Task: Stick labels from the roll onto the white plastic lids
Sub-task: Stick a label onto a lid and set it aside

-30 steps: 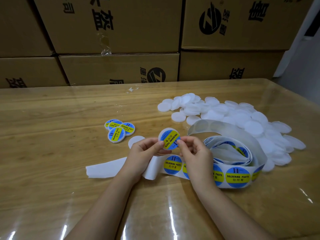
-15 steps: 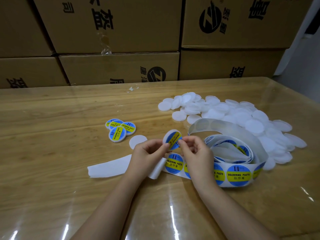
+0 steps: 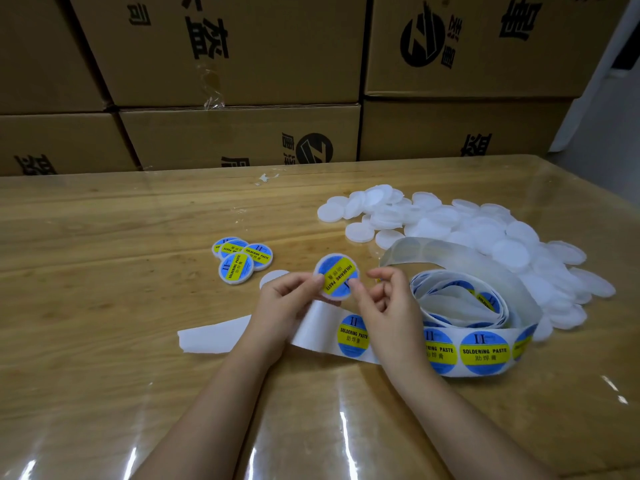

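Watching the desk (image 3: 104,306), I judge the pressing-down step nearly finished. Behind the label roll (image 3: 485,353) lies the heap of blank white lids (image 3: 485,237). Left of the roll, my left grip (image 3: 287,299) pinches the labelled lid (image 3: 337,277) by its edge. The right grip (image 3: 388,306) lays a thumb on it, but I cannot tell whether it clasps. Farther left of the roll sit the finished lids (image 3: 242,259). Next, I'd set this one there and fetch a blank.

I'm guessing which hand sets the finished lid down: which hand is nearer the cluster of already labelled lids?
Left. The left hand, pinching the held lid, sits just right of the cluster of labelled lids; the right hand is farther right, beyond the held lid.
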### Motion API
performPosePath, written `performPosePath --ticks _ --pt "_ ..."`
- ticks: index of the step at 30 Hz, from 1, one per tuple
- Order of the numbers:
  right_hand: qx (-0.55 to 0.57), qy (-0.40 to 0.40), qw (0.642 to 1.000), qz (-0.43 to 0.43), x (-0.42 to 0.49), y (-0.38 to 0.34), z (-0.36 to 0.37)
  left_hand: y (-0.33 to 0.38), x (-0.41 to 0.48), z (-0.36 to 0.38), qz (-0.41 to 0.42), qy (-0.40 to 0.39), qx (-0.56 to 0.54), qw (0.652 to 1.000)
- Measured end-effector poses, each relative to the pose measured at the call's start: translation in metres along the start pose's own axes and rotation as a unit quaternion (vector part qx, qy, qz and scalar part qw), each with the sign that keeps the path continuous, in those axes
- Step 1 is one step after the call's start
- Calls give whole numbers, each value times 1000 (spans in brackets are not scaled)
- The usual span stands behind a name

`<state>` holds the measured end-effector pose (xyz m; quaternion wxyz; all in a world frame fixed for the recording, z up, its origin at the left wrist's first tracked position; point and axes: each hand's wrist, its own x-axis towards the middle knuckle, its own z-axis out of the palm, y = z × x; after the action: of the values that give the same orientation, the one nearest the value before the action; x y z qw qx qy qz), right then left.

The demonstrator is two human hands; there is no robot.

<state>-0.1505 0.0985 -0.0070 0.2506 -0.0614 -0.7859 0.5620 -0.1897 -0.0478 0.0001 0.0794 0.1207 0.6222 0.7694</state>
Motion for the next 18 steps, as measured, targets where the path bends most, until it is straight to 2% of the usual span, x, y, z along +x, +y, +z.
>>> performPosePath --ticks 6,18 --pt "99 -59 993 -2 -3 -8 3 -4 5 -6 -11 -15 -28 999" --pt "78 -99 992 4 -3 -9 2 -6 2 -1 16 -41 8 999"
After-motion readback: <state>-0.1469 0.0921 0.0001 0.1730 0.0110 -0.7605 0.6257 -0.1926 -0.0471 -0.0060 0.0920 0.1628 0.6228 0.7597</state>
